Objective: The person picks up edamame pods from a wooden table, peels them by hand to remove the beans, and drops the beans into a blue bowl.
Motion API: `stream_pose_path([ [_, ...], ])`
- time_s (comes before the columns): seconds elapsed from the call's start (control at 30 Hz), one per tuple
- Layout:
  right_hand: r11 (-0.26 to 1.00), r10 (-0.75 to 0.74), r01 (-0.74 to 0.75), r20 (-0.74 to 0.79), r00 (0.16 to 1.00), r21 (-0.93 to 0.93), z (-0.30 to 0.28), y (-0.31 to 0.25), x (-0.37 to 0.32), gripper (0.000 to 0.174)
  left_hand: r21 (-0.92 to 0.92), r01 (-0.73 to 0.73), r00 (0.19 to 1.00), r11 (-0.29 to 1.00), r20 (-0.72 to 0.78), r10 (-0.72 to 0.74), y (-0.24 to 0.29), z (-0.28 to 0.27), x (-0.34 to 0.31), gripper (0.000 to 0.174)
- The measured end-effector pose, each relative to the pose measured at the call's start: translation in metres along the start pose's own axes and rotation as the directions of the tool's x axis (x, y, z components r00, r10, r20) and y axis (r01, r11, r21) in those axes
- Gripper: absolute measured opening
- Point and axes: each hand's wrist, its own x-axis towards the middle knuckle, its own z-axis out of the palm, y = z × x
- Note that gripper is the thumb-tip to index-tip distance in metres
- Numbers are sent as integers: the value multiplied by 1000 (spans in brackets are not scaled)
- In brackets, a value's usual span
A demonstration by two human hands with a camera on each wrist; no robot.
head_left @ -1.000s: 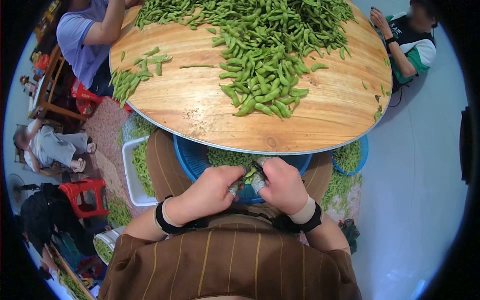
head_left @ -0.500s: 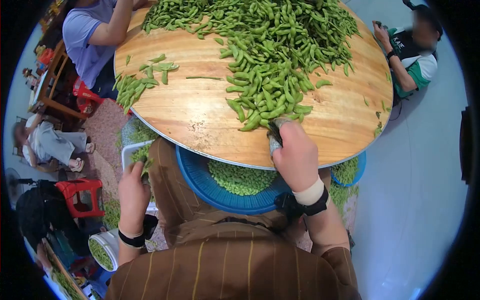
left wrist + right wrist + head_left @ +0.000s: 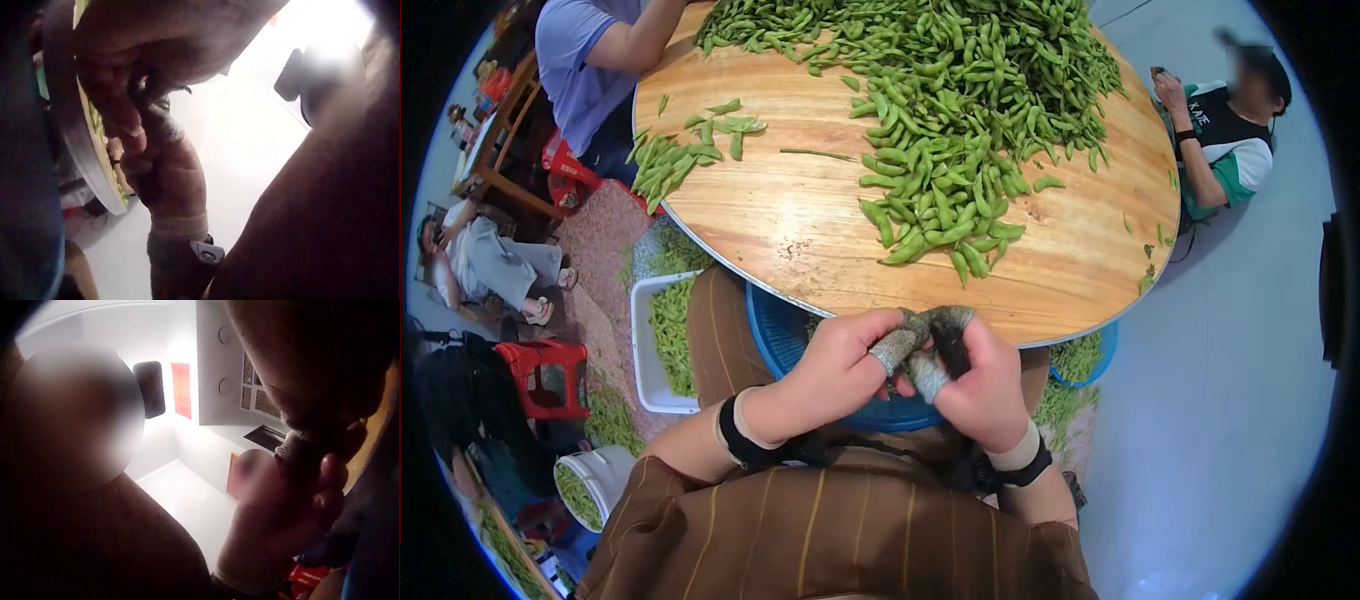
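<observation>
Clearly, your left hand and right hand sat together above the blue basin, fingers curled inward; I couldn't tell whether they pinched anything. Green pods lay beyond, heaped toward the wooden table's far side.

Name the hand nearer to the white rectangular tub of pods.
Left. In the head view, the left hand is some way right of the white tub, between it and the right hand, which is farther right.
</observation>
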Motion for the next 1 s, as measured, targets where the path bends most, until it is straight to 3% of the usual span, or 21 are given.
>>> stream_pose_path([
  [0.03, 1000, 0, 0, 1, 1000, 0, 0, 3, -2, 26, -77, 65, 997, 995, 37, -62, -1, 2, 3, 19],
  [0.1, 981, -58, 52, 25, 998, 187, 0, 13, -6, 30, -129, 79, 997, 989, 7, -79, 0, 5, 1, 16],
  [0.17, 974, -16, 15, 5, 1000, 226, -1, 14, -7, 34, -180, 64, 996, 982, -44, -73, -3, 2, -2, 15],
  [0.3, 963, -6, -44, 185, 983, 264, -4, 21, -4, 38, -129, 92, 993, 987, -62, -100, -2, -6, -5, 14],
  [0.4, 936, 9, -113, 298, 955, 334, -4, 18, -3, 41, -86, 213, 976, 973, -21, -216, -2, -9, -6, 13],
  [0.57, 895, 131, -265, 358, 925, 358, -9, 10, -2, 39, 35, -35, 999, 999, -40, 37, -16, -3, -5, 16],
  [0.7, 848, 168, -344, 412, 896, 404, -11, 12, 0, 36, 55, -35, 999, 998, -23, 36, -18, -5, -5, 19],
  [0.77, 819, 169, -368, 428, 888, 439, -10, 15, 1, 35, 258, -29, 997, 966, -66, 48, -7, -5, -6, 24],
  [0.8, 834, 117, -312, 407, 906, 454, -8, 17, 2, 34, 259, -28, 997, 966, -66, 46, -10, -4, -7, 24],
  [0.83, 846, 64, -255, 386, 920, 468, -6, 19, 3, 33, 561, -206, 957, 802, -55, 284, -14, -2, -9, 24],
  [0.87, 845, 65, -257, 385, 920, 470, -5, 22, 4, 33, 794, -322, 871, 515, 35, 491, -16, -1, -10, 25],
  [0.93, 703, 203, -490, 515, 833, 516, -5, 28, 4, 36, 757, -343, 869, 557, 30, 494, -15, 1, -9, 25],
  [1.0, 666, 191, -496, 515, 836, 557, -5, 28, 2, 37, 717, -360, 866, 596, 20, 500, -11, 2, -8, 25],
])
